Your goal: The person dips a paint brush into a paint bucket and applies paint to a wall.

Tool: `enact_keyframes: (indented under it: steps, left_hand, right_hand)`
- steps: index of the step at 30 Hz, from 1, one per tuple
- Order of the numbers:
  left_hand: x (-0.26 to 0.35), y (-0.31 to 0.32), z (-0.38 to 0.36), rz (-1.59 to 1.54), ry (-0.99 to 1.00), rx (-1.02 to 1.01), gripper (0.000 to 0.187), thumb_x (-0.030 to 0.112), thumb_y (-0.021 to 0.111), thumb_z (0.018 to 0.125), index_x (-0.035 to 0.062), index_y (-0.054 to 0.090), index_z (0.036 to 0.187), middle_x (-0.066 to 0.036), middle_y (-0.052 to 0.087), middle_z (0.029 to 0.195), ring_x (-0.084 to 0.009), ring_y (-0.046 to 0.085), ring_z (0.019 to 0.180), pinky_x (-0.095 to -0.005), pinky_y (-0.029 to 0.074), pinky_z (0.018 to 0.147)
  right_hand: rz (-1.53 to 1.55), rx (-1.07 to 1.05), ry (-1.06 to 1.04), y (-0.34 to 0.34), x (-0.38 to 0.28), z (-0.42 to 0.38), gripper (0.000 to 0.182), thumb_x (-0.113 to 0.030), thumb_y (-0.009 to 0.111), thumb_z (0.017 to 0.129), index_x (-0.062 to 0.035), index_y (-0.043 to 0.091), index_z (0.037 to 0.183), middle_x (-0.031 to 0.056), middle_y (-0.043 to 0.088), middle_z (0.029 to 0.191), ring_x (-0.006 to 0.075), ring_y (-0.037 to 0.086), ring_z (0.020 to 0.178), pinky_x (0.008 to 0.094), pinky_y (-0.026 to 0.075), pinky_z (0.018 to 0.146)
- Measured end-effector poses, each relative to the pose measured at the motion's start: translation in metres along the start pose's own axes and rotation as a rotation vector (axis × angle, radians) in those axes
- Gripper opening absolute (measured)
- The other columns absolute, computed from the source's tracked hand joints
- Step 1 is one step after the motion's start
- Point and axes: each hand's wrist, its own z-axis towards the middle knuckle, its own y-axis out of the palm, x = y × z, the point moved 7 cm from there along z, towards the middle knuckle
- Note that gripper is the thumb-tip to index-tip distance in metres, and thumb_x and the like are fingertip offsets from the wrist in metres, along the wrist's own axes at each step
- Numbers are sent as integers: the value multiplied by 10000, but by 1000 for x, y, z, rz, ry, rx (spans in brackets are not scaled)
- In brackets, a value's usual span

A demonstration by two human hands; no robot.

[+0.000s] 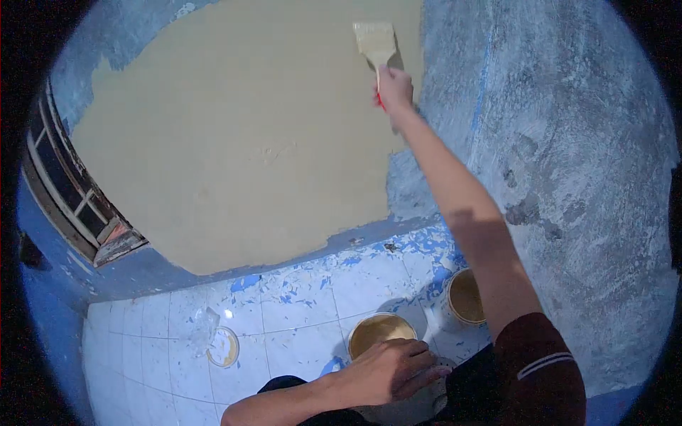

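My right hand (395, 89) is raised high and grips a wide paintbrush (375, 41) by its handle, with the bristles pressed against the wall at the right edge of the beige painted patch (249, 135). To the right of the brush the wall (568, 142) is bare grey-blue plaster. My left hand (389, 370) rests low with its fingers curled, on my knee, just in front of an open paint can (380, 332) holding beige paint. It holds nothing that I can see.
A second open can of beige paint (465, 297) stands by the wall's base, partly behind my right arm. A round lid (223, 347) lies on the white tiled floor (298, 312), which is flecked with blue paint. A dark window frame (67, 184) sits at left.
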Motion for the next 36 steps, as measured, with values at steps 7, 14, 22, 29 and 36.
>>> enact_keyframes:
  steps: [7, 14, 22, 29, 36]
  left_hand:
    - [1, 1, -3, 25, 12, -1, 228, 216, 568, 921, -2, 633, 932, -163, 575, 783, -328, 597, 713, -429, 481, 619]
    - [-17, 12, -11, 31, -209, -153, 293, 165, 626, 837, 53, 631, 1107, -174, 622, 1019, -347, 609, 973, -452, 493, 882]
    - [-12, 11, -2, 157, 72, -78, 325, 156, 600, 789, 58, 646, 1096, -177, 612, 987, -346, 576, 1011, -444, 459, 922]
    - [24, -8, 3, 78, -16, 180, 170, 181, 600, 838, 14, 622, 812, -202, 592, 779, -394, 590, 737, -462, 476, 666]
    - [11, -4, -4, 63, -18, 111, 187, 174, 585, 863, 3, 611, 791, -206, 595, 751, -393, 586, 706, -455, 475, 648]
  right_hand:
    - [-39, -24, 79, -15, 119, -74, 319, -280, 504, 937, -35, 563, 741, 32, 531, 558, 126, 539, 443, 293, 468, 406]
    - [-148, -20, 144, -43, 220, -143, 340, -246, 483, 938, -35, 514, 673, 39, 506, 547, 133, 506, 499, 330, 399, 482]
    - [-526, 223, 290, -93, 261, -298, 346, -282, 508, 921, 43, 610, 856, 243, 602, 762, 409, 561, 725, 460, 420, 671]
    - [-374, 294, 116, -60, 220, -285, 358, -287, 482, 958, 46, 598, 895, 197, 611, 807, 341, 581, 759, 418, 437, 693]
    - [-3, 301, -242, -11, 92, -141, 331, -220, 518, 949, 3, 461, 711, 4, 425, 600, 107, 401, 573, 293, 339, 530]
